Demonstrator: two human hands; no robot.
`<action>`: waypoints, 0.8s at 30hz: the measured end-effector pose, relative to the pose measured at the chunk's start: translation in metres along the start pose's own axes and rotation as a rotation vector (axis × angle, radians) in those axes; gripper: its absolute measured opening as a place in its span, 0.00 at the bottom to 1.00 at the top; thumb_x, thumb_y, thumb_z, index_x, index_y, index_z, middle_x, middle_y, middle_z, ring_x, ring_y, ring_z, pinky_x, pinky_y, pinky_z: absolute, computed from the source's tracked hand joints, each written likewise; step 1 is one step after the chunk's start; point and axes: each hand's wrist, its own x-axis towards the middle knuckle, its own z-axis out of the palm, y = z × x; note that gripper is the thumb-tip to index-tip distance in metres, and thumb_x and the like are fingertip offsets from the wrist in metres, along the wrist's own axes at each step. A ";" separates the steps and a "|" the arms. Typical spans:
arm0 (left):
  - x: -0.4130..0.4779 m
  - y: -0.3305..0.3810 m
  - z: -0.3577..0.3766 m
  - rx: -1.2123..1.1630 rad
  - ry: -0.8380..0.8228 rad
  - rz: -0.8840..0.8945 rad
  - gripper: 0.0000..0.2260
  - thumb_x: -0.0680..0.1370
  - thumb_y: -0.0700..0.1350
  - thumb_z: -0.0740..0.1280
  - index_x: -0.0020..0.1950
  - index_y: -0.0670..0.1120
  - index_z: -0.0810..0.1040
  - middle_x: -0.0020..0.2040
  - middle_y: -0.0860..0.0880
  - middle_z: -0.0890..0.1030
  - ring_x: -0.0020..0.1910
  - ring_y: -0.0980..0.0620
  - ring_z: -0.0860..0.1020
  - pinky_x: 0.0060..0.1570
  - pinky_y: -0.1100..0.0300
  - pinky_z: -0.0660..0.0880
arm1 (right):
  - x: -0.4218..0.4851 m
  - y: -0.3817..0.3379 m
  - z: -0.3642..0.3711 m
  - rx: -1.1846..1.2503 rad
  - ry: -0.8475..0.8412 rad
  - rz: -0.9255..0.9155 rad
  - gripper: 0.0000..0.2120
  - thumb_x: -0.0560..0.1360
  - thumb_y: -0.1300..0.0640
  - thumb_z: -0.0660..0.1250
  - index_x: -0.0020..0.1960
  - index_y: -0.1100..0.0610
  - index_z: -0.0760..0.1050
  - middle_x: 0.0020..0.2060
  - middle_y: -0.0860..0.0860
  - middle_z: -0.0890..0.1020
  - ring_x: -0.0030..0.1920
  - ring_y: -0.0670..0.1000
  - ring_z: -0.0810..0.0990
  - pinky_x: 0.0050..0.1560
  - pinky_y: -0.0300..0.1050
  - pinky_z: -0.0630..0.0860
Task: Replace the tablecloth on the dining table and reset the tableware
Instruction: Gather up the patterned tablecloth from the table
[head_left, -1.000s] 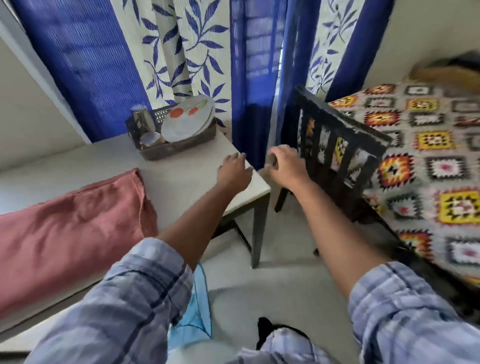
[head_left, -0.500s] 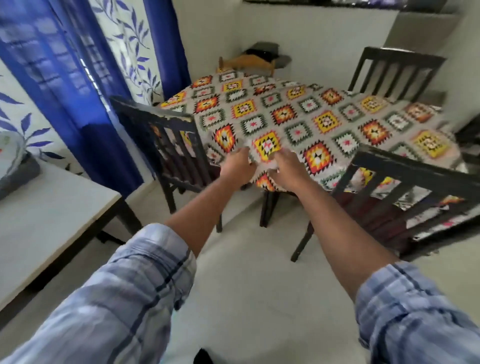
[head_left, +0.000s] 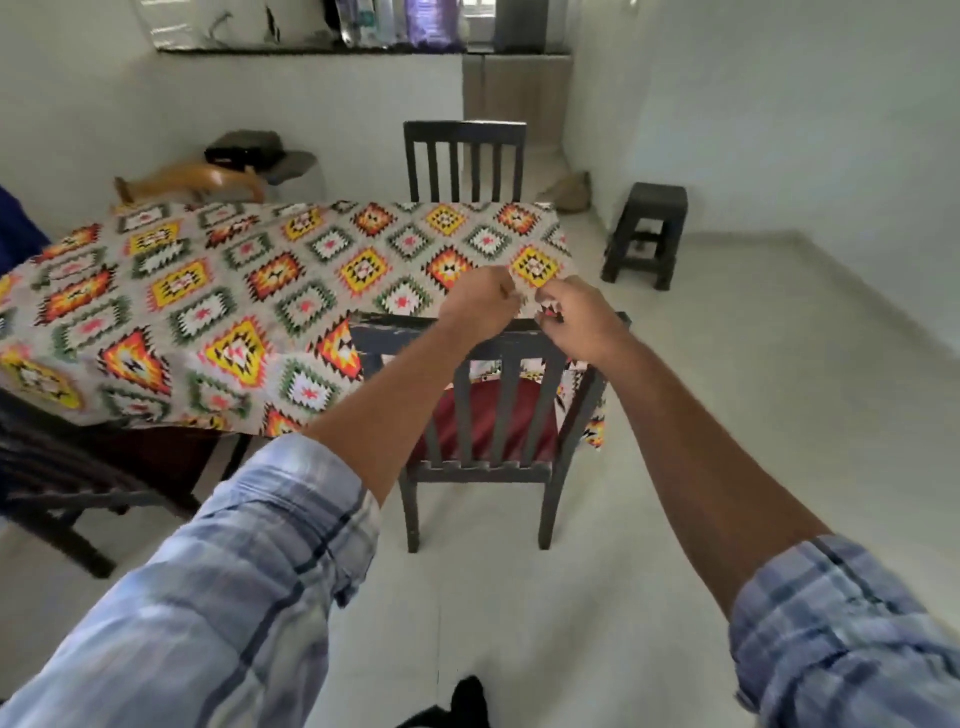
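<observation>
Above the top rail of the near chair (head_left: 488, 415), the right hand (head_left: 576, 317) pinches the near edge of the patterned tablecloth (head_left: 260, 280). The left hand (head_left: 480, 306) is curled just beside it; its grip cannot be told. The cloth lies spread over the dining table (head_left: 238, 457).

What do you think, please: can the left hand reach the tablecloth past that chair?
Likely yes: the left hand is over the chair back, at the edge of the tablecloth, apparently pinching it.
</observation>
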 end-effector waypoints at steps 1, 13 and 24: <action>0.014 0.011 0.011 -0.001 -0.020 0.016 0.09 0.78 0.45 0.63 0.53 0.44 0.80 0.51 0.43 0.82 0.52 0.45 0.79 0.49 0.55 0.77 | 0.004 0.017 -0.006 0.006 0.014 0.017 0.13 0.75 0.57 0.66 0.59 0.58 0.76 0.56 0.58 0.76 0.54 0.58 0.77 0.54 0.48 0.74; 0.214 0.076 0.133 0.023 -0.173 0.018 0.12 0.78 0.45 0.64 0.55 0.40 0.80 0.54 0.43 0.80 0.55 0.46 0.77 0.49 0.59 0.72 | 0.130 0.199 -0.032 -0.011 -0.123 0.120 0.12 0.76 0.58 0.66 0.58 0.60 0.77 0.53 0.58 0.79 0.53 0.58 0.78 0.51 0.43 0.70; 0.327 0.060 0.261 0.174 -0.414 -0.278 0.18 0.79 0.43 0.62 0.68 0.37 0.70 0.66 0.39 0.72 0.64 0.42 0.72 0.60 0.53 0.71 | 0.227 0.356 0.033 0.038 -0.460 0.129 0.11 0.77 0.58 0.64 0.59 0.59 0.76 0.57 0.56 0.80 0.59 0.56 0.77 0.54 0.39 0.69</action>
